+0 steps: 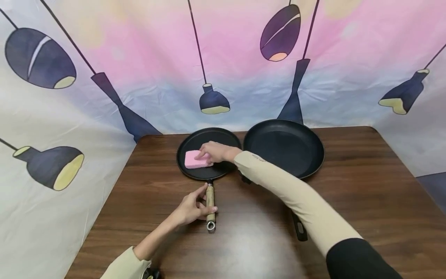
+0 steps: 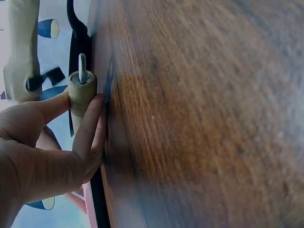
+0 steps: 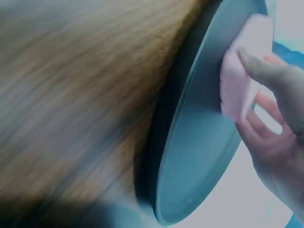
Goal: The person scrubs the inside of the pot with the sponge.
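Observation:
A shallow black pan [image 1: 223,172] with a low rim lies on the table at the centre back, its wooden handle [image 1: 210,199] pointing toward me. My left hand [image 1: 191,205] grips that handle, thumb on one side and fingers on the other; the metal hanging ring [image 2: 82,69] sticks out past the grip in the left wrist view. Over the left part of the pan, my right hand [image 1: 217,152] pinches a pink sponge [image 1: 195,159] by its edges. In the right wrist view the sponge's lower side is at the pan's inner surface.
A larger, deeper black frying pan [image 1: 283,147] stands right beside the first, its dark handle [image 1: 299,226] partly under my right forearm. Both are on a brown wooden table [image 1: 366,193]. Behind hangs a cloth backdrop [image 1: 156,46] printed with lamps.

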The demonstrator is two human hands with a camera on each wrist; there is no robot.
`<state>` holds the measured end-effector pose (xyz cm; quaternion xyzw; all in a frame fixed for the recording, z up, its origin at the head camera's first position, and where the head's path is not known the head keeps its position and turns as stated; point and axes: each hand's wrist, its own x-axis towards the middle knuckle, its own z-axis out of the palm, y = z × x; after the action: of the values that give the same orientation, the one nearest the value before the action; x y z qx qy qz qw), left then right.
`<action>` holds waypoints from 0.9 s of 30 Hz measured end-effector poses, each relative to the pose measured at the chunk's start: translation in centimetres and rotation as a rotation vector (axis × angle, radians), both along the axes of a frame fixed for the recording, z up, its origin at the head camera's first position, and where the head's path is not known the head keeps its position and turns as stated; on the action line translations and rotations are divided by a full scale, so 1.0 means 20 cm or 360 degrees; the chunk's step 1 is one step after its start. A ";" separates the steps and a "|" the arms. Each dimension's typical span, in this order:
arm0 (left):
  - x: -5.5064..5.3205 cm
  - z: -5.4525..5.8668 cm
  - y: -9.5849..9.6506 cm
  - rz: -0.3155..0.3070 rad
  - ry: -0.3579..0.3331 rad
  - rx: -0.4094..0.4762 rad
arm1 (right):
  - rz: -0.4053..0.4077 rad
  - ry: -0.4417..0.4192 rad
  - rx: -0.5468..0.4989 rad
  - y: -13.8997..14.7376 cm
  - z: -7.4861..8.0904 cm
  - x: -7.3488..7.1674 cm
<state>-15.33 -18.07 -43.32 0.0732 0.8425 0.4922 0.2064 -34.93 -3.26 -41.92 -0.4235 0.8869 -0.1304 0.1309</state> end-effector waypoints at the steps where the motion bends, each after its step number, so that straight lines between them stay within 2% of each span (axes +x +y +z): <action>1: 0.02 0.00 0.00 0.0006 0.0001 -0.0003 | -0.0068 0.0035 -0.0013 -0.03 -0.02 -0.01; 6: 0.10 -0.02 -0.03 0.0025 -0.0032 -0.0014 | -0.0542 0.0171 0.0014 -0.16 -0.09 -0.03; 9: 0.10 -0.03 -0.03 0.0004 -0.0024 0.0006 | -0.0660 0.0241 0.0146 -0.20 -0.10 -0.03; 13: 0.09 -0.03 -0.03 -0.0022 0.0009 0.0019 | -0.0553 0.0298 0.0257 -0.20 -0.08 -0.01; 20: 0.03 -0.02 -0.02 -0.0102 -0.0014 0.0010 | -0.0075 0.0171 0.0177 -0.18 -0.02 0.05; 27: -0.06 0.00 0.02 -0.0085 0.0036 -0.0130 | 0.0039 -0.0042 0.0135 -0.06 0.05 0.04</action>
<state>-16.47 -17.74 -43.39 0.0927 0.8619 0.4509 0.2126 -34.16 -4.43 -40.95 -0.4265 0.8846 -0.0965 0.1620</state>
